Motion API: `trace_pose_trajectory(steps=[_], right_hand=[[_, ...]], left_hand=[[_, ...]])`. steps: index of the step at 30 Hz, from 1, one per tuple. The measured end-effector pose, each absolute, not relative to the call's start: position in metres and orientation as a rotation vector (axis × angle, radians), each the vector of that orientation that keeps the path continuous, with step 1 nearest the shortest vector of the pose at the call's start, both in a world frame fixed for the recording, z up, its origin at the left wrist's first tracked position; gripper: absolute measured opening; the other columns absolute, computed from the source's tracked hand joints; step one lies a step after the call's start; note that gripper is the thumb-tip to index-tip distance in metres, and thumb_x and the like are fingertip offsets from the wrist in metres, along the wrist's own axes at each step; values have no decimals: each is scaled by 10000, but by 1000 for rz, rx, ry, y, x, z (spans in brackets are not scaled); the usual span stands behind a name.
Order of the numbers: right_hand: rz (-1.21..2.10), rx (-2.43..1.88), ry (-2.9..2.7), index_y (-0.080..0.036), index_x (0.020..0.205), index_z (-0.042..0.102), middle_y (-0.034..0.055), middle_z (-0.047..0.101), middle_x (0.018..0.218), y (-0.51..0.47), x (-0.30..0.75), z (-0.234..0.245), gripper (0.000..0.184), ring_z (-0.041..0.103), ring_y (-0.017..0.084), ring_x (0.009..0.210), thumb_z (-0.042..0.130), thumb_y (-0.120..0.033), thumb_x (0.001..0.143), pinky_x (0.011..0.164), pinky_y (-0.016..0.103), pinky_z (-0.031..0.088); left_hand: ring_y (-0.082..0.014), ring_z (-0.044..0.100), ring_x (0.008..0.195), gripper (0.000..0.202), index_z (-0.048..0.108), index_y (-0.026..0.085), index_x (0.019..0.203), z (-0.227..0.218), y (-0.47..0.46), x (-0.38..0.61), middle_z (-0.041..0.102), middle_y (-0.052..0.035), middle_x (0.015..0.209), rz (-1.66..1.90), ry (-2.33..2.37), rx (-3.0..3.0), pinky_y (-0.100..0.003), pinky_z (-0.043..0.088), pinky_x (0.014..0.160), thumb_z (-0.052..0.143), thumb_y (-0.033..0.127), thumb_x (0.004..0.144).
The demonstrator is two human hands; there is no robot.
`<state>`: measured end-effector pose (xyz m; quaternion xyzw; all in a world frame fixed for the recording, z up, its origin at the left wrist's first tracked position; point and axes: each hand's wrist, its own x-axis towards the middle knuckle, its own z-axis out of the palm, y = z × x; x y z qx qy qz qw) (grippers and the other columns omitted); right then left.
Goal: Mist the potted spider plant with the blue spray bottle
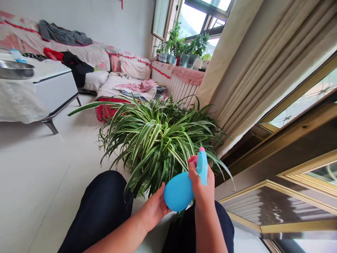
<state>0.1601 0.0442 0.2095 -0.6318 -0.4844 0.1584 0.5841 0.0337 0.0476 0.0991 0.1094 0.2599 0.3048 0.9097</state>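
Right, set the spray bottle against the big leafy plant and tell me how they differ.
Colour: the spray bottle is blue with a pink nozzle, while the leafy plant is green with pale stripes. Size: the bottle is small, the plant far wider. State: the bottle is held, left hand at its rounded base, right hand near its top; neither hand holds the plant. Both are in front of the person.

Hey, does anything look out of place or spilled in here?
A gray garment is draped over the sofa back, and a black garment lies heaped below, as if tossed there. The plant and bottle look undamaged; no spill shows.
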Motion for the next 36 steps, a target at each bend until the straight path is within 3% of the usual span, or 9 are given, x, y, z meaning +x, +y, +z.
trace_pose_trajectory(steps=[4, 8, 12, 15, 18, 22, 28, 36], right_hand=[[343, -1499, -1101, -186, 932, 665, 53, 706, 822, 44, 160, 211, 272, 659, 223, 735, 605, -421, 810, 664, 346, 511], [342, -1486, -1142, -187, 1055, 675, 100, 728, 1052, 44, 159, 211, 359, 687, 268, 884, 600, -442, 813, 757, 400, 536], [417, -1450, -1228, -216, 1192, 653, 100, 691, 1216, 42, 157, 213, 428, 662, 299, 1070, 623, -401, 808, 873, 441, 530], [535, -1370, -1308, -229, 1163, 669, 89, 676, 1253, 39, 155, 213, 375, 636, 301, 1138, 617, -362, 816, 907, 440, 525], [544, -1360, -1302, -207, 1145, 665, 100, 696, 1191, 39, 151, 211, 358, 650, 290, 1095, 610, -343, 818, 918, 439, 518], [473, -1383, -1297, -194, 1151, 640, 87, 700, 1110, 41, 146, 207, 351, 661, 249, 1006, 586, -297, 821, 881, 387, 523], [427, -1374, -1354, -200, 952, 657, 26, 662, 838, 40, 140, 209, 232, 603, 173, 679, 549, -218, 747, 624, 306, 501], [378, -1362, -1403, -209, 824, 629, 3, 624, 728, 41, 138, 214, 164, 541, 144, 567, 516, -200, 705, 509, 264, 427]], left_hand=[[-293, 620, 1159, 557, 540, 46, 1303, 101, 47, 35, 663, -200, 1244, 636, 552, 229, -412, 476, 982, 470, 464, 943], [-256, 660, 1075, 515, 535, 53, 1297, 105, 46, 35, 688, -180, 1203, 657, 568, 208, -376, 502, 933, 434, 432, 964], [-241, 694, 929, 448, 557, 66, 1255, 102, 43, 38, 728, -157, 1094, 692, 616, 163, -367, 521, 839, 462, 382, 952], [-234, 701, 840, 398, 554, 122, 1232, 95, 44, 41, 756, -104, 930, 692, 697, 102, -344, 515, 757, 483, 375, 933], [-231, 694, 766, 392, 553, 130, 1206, 93, 48, 40, 745, -83, 806, 598, 806, 141, -328, 497, 698, 448, 400, 942], [-225, 685, 716, 446, 572, 97, 1169, 95, 53, 35, 733, -98, 809, 500, 838, 213, -311, 472, 651, 344, 425, 970], [-235, 667, 669, 420, 576, 106, 1187, 90, 53, 34, 719, -81, 807, 531, 793, 172, -335, 474, 657, 437, 402, 923], [-211, 639, 618, 369, 609, 114, 1096, 94, 52, 34, 688, -50, 700, 533, 838, 162, -311, 450, 644, 411, 383, 937]])
